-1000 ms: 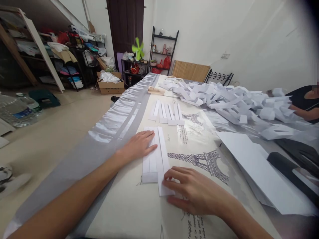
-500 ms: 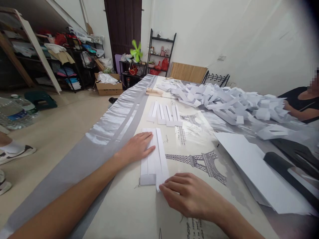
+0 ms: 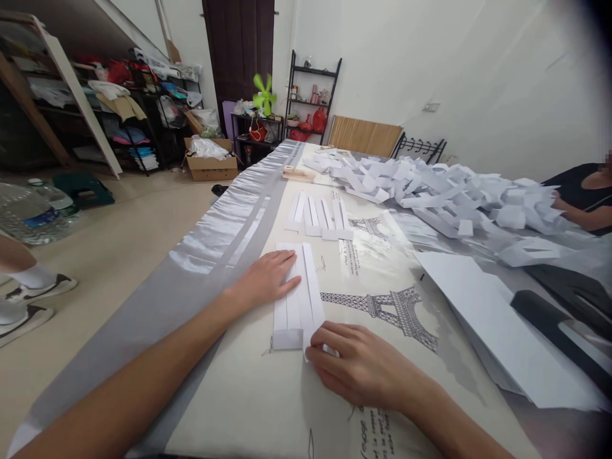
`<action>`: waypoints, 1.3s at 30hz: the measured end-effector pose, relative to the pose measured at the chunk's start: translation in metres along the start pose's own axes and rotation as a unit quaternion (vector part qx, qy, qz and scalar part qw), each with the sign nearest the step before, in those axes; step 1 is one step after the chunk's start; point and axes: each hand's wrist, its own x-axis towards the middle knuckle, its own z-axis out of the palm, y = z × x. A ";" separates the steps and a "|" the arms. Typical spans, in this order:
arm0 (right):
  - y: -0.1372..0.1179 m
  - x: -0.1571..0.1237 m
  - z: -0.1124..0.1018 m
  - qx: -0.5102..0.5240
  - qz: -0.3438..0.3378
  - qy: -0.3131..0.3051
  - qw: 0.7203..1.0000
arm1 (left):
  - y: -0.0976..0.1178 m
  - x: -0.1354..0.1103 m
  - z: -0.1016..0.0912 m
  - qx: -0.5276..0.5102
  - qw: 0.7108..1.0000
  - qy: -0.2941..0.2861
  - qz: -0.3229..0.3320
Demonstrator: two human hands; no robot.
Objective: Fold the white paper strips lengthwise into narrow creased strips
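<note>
In the head view a white slitted paper sheet (image 3: 291, 315), cut into long strips, lies lengthwise on the printed tablecloth (image 3: 239, 395). Its near end has a folded band. My left hand (image 3: 268, 277) rests flat on the sheet's left side, fingers extended and thumb spread. At the near right corner, my right hand (image 3: 366, 366) pinches the end of the rightmost strip (image 3: 313, 277) between thumb and curled fingers. That strip's end sticks out slightly below the folded band. Beyond my hands lie several similar slitted paper pieces (image 3: 319, 217) in a row.
A large heap of cut white paper (image 3: 430, 182) covers the table's far right. A stack of white sheets (image 3: 497, 325) lies nearer, beside a dark object (image 3: 540, 309). A wooden piece (image 3: 296, 173) is farther back. Another person's arm (image 3: 583, 217) shows at right; someone's shoes (image 3: 38, 290) stand left.
The right hand's fingers have curled further over the strip's near end, which is bent up slightly. My left hand stays on the sheet. The view has shifted slightly, and the shoes at left have moved.
</note>
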 end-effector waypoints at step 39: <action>0.010 0.016 0.013 0.317 0.291 0.041 0.902 | 0.000 0.001 -0.001 -0.006 1.000 -0.007 -0.006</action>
